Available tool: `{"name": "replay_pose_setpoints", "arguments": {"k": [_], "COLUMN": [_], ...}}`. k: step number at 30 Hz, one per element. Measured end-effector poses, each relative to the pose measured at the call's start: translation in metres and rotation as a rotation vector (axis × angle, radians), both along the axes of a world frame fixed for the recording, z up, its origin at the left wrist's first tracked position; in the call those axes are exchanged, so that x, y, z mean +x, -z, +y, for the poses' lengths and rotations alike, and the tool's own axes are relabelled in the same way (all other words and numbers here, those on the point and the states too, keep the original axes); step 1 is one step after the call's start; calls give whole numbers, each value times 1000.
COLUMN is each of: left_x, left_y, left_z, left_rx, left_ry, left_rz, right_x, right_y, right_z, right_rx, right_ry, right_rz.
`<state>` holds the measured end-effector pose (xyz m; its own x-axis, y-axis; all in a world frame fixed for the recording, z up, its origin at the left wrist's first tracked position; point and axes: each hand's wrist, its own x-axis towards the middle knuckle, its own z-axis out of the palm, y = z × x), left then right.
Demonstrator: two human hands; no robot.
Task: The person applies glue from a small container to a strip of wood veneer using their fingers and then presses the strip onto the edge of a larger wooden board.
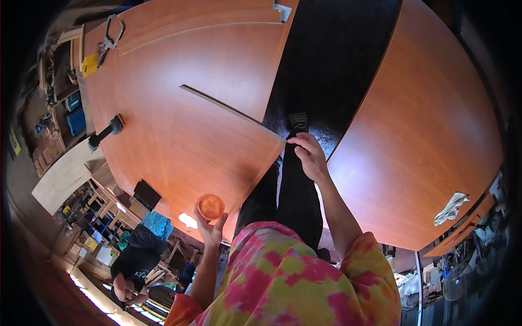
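Observation:
My left hand (211,227) is wrapped round a small round cup (211,207), orange inside, held over the near edge of a large orange-brown wood panel (163,146). A thin, narrow wood strip (231,111) lies slantwise across that panel. At the panel's right edge my right hand (309,156) has thumb and forefinger pinched at the strip's near end. What the cup contains is too small to make out.
A second orange-brown panel (424,136) lies to the right, a crumpled cloth (451,208) on it, beyond a dark gap (331,60). A locking clamp (110,38), a dark power tool (107,132) and a black block (147,194) sit along the left edge. Another person (133,266) is at lower left.

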<state>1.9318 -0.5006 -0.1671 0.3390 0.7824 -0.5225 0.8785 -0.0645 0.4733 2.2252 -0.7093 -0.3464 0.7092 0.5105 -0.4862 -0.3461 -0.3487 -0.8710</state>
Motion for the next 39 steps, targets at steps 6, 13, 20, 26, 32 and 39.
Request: {"name": "replay_pose_setpoints", "arguments": {"k": [6,13,20,26,32,39], "left_x": [2,10,10,11,1,-3], "left_y": [6,5,9,7,8,15], "left_z": [2,-1,-4,-9,-12,-13], "left_rx": [18,-14,-7,-83,-46,-84], "left_ry": [45,43,52,-55,-74,-67], "left_rz": [12,7,-32,-111,-96,-121], "right_x": [-5,-6,-7,2,13,1], "right_y": [1,0,-8,-20,-19,-12], "right_z": [5,8,10,13,9,14], "right_rx": [29,-8,-63,-91,-115,-92], "right_ry": [0,-42,-116,-233,-255,-212], "right_rz": [-122,-231,-359,-462,-467,-332]}}
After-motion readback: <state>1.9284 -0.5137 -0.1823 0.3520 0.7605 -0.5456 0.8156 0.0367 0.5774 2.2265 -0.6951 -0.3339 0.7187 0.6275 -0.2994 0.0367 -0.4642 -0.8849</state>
